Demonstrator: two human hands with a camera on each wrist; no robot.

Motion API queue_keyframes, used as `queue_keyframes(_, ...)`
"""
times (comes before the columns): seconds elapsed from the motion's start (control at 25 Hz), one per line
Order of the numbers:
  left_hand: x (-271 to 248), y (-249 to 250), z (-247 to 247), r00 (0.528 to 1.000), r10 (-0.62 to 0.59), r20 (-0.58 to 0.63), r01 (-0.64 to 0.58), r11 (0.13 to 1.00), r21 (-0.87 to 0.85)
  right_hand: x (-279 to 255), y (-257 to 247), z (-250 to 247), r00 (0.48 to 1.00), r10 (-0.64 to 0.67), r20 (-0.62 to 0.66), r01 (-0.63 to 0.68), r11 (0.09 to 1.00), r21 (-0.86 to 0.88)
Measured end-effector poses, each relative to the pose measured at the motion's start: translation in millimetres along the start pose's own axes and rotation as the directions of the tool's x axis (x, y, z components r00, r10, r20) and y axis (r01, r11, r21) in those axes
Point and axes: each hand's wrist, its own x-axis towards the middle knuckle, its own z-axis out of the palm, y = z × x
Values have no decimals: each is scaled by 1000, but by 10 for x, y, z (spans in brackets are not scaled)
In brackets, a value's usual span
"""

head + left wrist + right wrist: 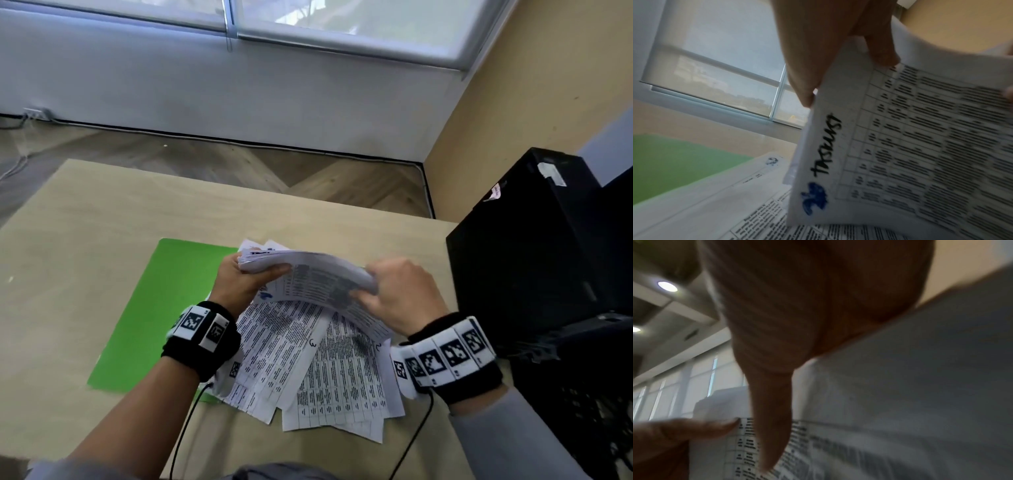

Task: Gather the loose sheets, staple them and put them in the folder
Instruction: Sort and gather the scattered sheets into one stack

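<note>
sheets (308, 270) bowed between left hand (239, 281); right hand (404, 294)

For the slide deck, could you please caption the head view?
Both hands, left and right, lift a bowed bundle of sheets above loose sheets beside the green folder.

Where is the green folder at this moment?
In the head view the green folder lies flat on the table, left of the left hand, with its right edge under the loose sheets.
</note>
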Motion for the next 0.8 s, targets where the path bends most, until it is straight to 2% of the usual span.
queue_keyframes(0.04,-19,32,-13,996,1,84,-2,1000,17,25,-85,-3,996,9,94,-4,998,-55)
queue_keyframes(0.08,-38,53,-35,986,-3,164,-5,999,45,51,-159,14,991,10,133,-3,999,-51)
queue_keyframes(0.12,-67,66,-56,977,-17,215,1,997,71,65,-215,44,993,-16,118,18,1000,-22)
queue_keyframes(0.2,-86,35,-106,977,-68,203,51,995,88,70,-299,96,988,-80,130,84,996,-25)
queue_keyframes(0.28,-38,-143,-187,989,-119,89,107,987,121,77,-287,115,983,-86,159,93,995,-37)
queue_keyframes(0.36,40,-381,-293,977,-198,-73,211,928,306,39,-252,35,994,-34,106,39,998,-50)
queue_keyframes(0.44,67,-576,-443,923,-285,-257,378,794,476,-41,-157,-56,998,60,-16,-61,997,-38)
queue_keyframes(0.48,66,-655,-523,890,-308,-336,448,731,515,-95,-87,-105,988,123,-89,-120,992,36)
queue_keyframes(0.52,66,-723,-596,866,-313,-389,490,683,542,-137,9,-124,963,208,-173,-176,967,183)
queue_keyframes(0.6,76,-823,-710,857,-294,-424,509,615,603,-158,197,-36,848,449,-281,-272,825,496)
queue_keyframes(0.64,93,-852,-754,864,-283,-417,499,596,630,-165,265,108,784,564,-261,-303,714,631)
queue_keyframes(0.68,110,-868,-782,869,-284,-406,493,579,650,-168,292,277,728,662,-176,-327,561,760)
queue_keyframes(0.72,119,-873,-793,870,-292,-396,491,567,662,-184,307,543,684,729,-16,-357,354,864)
queue_keyframes(0.76,131,-873,-817,871,-309,-383,492,552,673,-204,279,819,661,724,199,-400,115,909)
queue_keyframes(0.8,136,-872,-840,875,-321,-363,484,544,685,-242,240,1081,627,644,438,-486,-116,866)
